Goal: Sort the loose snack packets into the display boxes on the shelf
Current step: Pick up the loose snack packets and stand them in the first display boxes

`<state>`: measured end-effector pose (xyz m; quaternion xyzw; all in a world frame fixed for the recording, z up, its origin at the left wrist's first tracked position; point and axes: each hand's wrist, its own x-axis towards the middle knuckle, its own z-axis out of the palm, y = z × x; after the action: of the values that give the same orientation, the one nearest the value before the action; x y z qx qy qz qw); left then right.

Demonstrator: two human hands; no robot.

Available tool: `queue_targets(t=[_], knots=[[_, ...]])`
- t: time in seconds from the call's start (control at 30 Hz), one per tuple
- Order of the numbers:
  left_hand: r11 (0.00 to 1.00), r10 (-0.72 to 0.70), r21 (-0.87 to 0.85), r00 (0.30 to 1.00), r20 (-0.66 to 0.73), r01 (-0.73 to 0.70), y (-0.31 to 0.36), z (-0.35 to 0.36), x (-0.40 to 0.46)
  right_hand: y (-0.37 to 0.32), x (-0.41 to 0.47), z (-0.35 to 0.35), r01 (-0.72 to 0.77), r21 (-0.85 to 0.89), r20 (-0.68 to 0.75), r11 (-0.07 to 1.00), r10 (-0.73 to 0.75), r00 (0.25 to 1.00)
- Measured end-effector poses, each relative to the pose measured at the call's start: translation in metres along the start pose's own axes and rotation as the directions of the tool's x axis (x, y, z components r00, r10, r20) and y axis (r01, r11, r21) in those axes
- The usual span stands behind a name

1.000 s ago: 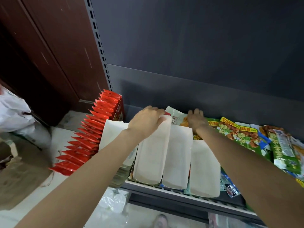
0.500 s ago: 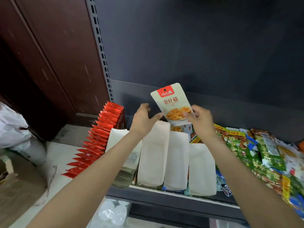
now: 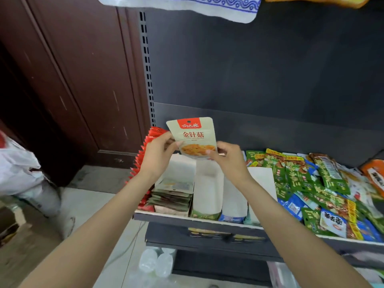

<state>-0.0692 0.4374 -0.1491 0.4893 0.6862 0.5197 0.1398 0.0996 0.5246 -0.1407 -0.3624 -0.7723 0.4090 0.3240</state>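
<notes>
A beige snack packet [image 3: 192, 135] with a red top label is held upright above the shelf. My left hand [image 3: 159, 153] pinches its left edge and my right hand [image 3: 227, 157] pinches its lower right corner. Below them stand several white display boxes [image 3: 207, 190] side by side on the shelf [image 3: 207, 222]. The leftmost box [image 3: 172, 196] holds a stack of beige packets. A heap of loose green and blue packets [image 3: 307, 183] lies to the right of the boxes.
A row of red packets [image 3: 145, 150] stands at the shelf's left end. A dark wooden door [image 3: 72, 80] is to the left, with a white bag [image 3: 18, 171] on the floor. Clear bottles [image 3: 155, 262] lie below the shelf. Packets hang overhead.
My hands pulled the beige packet up from behind the boxes and brought it left and toward me; my left hand now holds its edge. The camera tilted upward.
</notes>
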Motion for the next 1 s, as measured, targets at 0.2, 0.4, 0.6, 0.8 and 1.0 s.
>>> queue_targets(t=[0.2,0.4,0.6,0.8,1.0], knots=[[0.989,0.034,0.144,0.999,-0.033,-0.029,-0.015,-0.033,-0.024,-0.006,-0.024,0.04,-0.088,0.02,-0.016,0.996,0.088,0.996],[0.989,-0.002,0.146,0.999,0.036,-0.003,-0.021,-0.045,-0.045,0.001,-0.042,0.062,-0.163,-0.172,0.101,0.972,0.182,0.978],[0.926,0.115,0.348,0.988,0.104,-0.144,-0.024,-0.052,-0.051,-0.01,-0.05,0.064,-0.046,-0.136,0.001,0.99,0.046,0.999],[0.859,0.084,0.461,0.949,0.305,-0.224,-0.031,-0.054,-0.046,-0.003,-0.045,0.062,-0.029,-0.331,0.062,0.943,0.052,0.997],[0.805,-0.088,0.553,0.877,0.472,-0.217,-0.029,-0.037,-0.038,0.008,-0.042,0.047,-0.11,-0.265,0.344,0.958,0.201,0.917]])
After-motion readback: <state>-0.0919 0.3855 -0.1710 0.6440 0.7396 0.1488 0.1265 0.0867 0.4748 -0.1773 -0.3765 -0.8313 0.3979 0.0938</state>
